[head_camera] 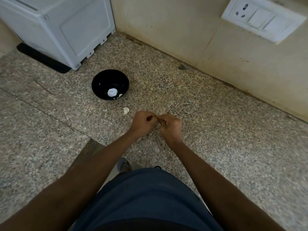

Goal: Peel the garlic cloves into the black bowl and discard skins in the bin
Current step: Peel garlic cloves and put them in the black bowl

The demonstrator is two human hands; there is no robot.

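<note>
garlic clove: pinched between both hands above the counter, mostly hidden | handling: judged light, firm, papery skin best nipped at the tip | left hand (143, 122), right hand (170, 127): fingers curled on it | black bowl (100, 80): near, white garlic inside | loose clove (126, 110): just beside bowl

Speckled granite desk (216, 130) runs to a stained cream wall (166, 30); white switch plate (261, 19) up right, white appliance (63, 27) on a black mat (41, 59) back left.
</note>
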